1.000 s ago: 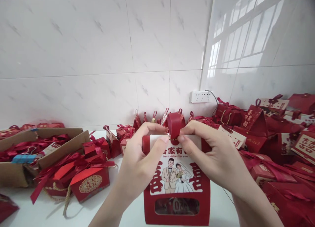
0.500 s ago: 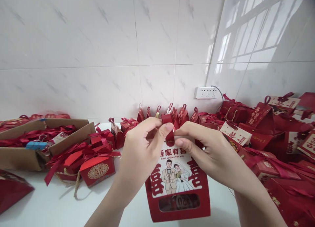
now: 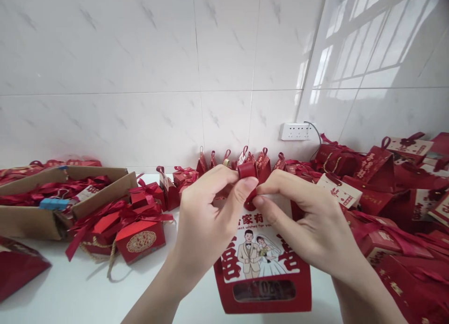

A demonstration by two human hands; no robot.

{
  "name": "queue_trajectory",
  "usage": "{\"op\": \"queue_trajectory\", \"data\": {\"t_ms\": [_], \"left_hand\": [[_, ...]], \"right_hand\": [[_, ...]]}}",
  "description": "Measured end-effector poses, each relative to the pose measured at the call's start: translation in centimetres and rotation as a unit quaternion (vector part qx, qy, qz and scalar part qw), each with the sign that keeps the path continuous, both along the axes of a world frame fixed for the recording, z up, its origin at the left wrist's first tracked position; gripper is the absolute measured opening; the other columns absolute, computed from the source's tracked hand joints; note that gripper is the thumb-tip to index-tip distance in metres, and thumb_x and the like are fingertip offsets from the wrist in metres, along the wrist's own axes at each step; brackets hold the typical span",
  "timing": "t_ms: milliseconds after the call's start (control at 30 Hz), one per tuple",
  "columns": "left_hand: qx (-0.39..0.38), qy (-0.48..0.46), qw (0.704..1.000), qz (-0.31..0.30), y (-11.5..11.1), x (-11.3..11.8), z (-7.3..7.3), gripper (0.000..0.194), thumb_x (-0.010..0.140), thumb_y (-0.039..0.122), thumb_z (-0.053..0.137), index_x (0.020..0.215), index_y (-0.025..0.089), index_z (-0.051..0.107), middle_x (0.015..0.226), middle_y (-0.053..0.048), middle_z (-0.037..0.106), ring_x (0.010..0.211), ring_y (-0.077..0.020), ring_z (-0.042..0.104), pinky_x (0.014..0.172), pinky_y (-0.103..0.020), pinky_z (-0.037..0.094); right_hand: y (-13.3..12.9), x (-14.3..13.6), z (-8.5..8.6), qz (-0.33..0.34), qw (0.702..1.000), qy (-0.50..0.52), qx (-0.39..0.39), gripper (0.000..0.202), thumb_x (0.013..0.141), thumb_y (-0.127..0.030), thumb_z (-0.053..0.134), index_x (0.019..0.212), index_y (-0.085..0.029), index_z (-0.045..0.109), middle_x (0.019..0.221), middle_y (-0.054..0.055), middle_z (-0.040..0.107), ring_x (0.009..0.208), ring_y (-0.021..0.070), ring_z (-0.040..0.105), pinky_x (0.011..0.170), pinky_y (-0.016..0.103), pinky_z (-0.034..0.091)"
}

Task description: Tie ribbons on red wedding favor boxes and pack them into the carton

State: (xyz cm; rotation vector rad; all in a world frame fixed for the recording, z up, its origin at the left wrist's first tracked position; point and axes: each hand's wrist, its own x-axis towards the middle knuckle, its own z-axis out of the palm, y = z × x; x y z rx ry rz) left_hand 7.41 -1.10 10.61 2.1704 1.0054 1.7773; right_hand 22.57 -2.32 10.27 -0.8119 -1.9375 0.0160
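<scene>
A red wedding favor box [image 3: 264,298] hangs upright in front of me, with a printed couple and a small window low on its front. At its top is a dark red strap handle [image 3: 247,170], folded into a loop. Thumb and fingers of my left hand [image 3: 213,211] pinch this strap from the left. My right hand [image 3: 298,211] is closed at the strap's lower end, thumb and forefinger pressed together by the box's top edge. My fingers partly cover the strap's end and the printed characters.
On the left stand a cardboard carton [image 3: 101,193] of ribboned items with a blue block [image 3: 54,203], and red ribbon-tied boxes [image 3: 140,239]. Small looped boxes [image 3: 263,161] line the tiled wall. Many red gift boxes [image 3: 377,169] pile up on the right. A power strip [image 3: 298,131] is on the wall.
The box and both hands have shifted slightly right in view. My right thumb and forefinger have come closer together over the strap's lower end.
</scene>
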Motion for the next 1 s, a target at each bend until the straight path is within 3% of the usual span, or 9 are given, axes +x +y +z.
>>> {"op": "queue_trajectory", "data": {"t_ms": [67, 200, 267, 333, 433, 667, 833, 1000], "left_hand": [[-0.028, -0.013, 0.999, -0.024, 0.1, 0.0, 0.1, 0.025, 0.084, 0.031, 0.057, 0.064, 0.018, 0.062, 0.057, 0.001, 0.055, 0.053, -0.0097, 0.05, 0.048, -0.02, 0.041], [-0.149, -0.03, 0.974, -0.171, 0.6, -0.4, 0.6, 0.018, 0.084, 0.032, 0.056, 0.082, 0.019, 0.067, 0.078, -0.003, 0.066, 0.073, -0.0155, 0.062, 0.067, -0.025, 0.051], [-0.189, -0.024, 0.962, -0.196, 0.9, -0.7, 0.6, 0.017, 0.082, 0.031, 0.058, 0.09, 0.019, 0.066, 0.088, -0.005, 0.067, 0.08, -0.0168, 0.063, 0.071, -0.026, 0.052], [-0.203, -0.008, 0.967, -0.152, 1.1, -1.0, 0.4, 0.016, 0.08, 0.032, 0.06, 0.088, 0.019, 0.066, 0.079, -0.004, 0.066, 0.068, -0.0148, 0.061, 0.059, -0.024, 0.05], [-0.192, 0.014, 0.978, -0.085, 1.4, -1.1, 0.0, 0.017, 0.079, 0.036, 0.06, 0.079, 0.02, 0.064, 0.06, 0.001, 0.058, 0.048, -0.0099, 0.05, 0.039, -0.019, 0.038], [-0.147, 0.018, 0.988, -0.042, 0.9, -0.7, 0.3, 0.012, 0.076, 0.032, 0.061, 0.072, 0.02, 0.064, 0.062, 0.0, 0.06, 0.049, -0.0103, 0.052, 0.037, -0.019, 0.035], [-0.176, -0.008, 0.982, -0.065, 0.4, -0.5, 0.6, 0.009, 0.074, 0.026, 0.061, 0.069, 0.019, 0.064, 0.051, 0.003, 0.055, 0.039, -0.0077, 0.044, 0.033, -0.018, 0.031], [-0.155, -0.037, 0.985, -0.061, 0.2, -0.3, 0.5, 0.01, 0.073, 0.026, 0.062, 0.068, 0.018, 0.065, 0.058, 0.0, 0.06, 0.048, -0.0106, 0.052, 0.034, -0.018, 0.034]], "right_hand": [[-0.2, 0.1, 0.0, -0.013, 1.0, 0.009, 0.006, 0.012, 0.084, -0.013, 0.052, 0.075, -0.018, 0.057, 0.063, -0.003, 0.051, 0.051, 0.0076, 0.043, 0.046, 0.021, 0.032], [-0.3, 0.2, 0.2, -0.071, 0.997, 0.021, 0.004, 0.011, 0.083, -0.016, 0.055, 0.073, -0.019, 0.059, 0.062, -0.003, 0.053, 0.05, 0.008, 0.043, 0.045, 0.022, 0.032], [-0.2, 0.1, 0.3, -0.099, 0.995, 0.033, -0.002, 0.011, 0.082, -0.017, 0.055, 0.072, -0.019, 0.059, 0.061, -0.003, 0.053, 0.048, 0.0081, 0.043, 0.044, 0.022, 0.031], [0.0, 0.0, 0.3, -0.114, 0.992, 0.046, -0.007, 0.011, 0.082, -0.018, 0.056, 0.072, -0.019, 0.059, 0.059, -0.003, 0.053, 0.047, 0.0082, 0.042, 0.044, 0.022, 0.031], [0.2, -0.2, 0.3, -0.111, 0.992, 0.059, -0.009, 0.011, 0.082, -0.017, 0.056, 0.072, -0.019, 0.059, 0.058, -0.004, 0.051, 0.046, 0.0077, 0.04, 0.043, 0.022, 0.031], [0.0, 0.0, 0.4, -0.059, 0.995, 0.072, -0.045, 0.013, 0.083, -0.017, 0.054, 0.07, -0.019, 0.057, 0.058, -0.005, 0.051, 0.048, 0.0066, 0.041, 0.042, 0.02, 0.03], [-0.1, 0.0, 0.5, -0.053, 0.995, 0.067, -0.052, 0.012, 0.081, -0.015, 0.053, 0.071, -0.019, 0.058, 0.058, -0.005, 0.05, 0.047, 0.0067, 0.041, 0.042, 0.02, 0.03], [-0.2, -0.1, 0.4, -0.064, 0.994, 0.078, -0.048, 0.011, 0.078, -0.014, 0.052, 0.068, -0.019, 0.056, 0.056, -0.005, 0.05, 0.045, 0.0064, 0.038, 0.04, 0.02, 0.026]]}}
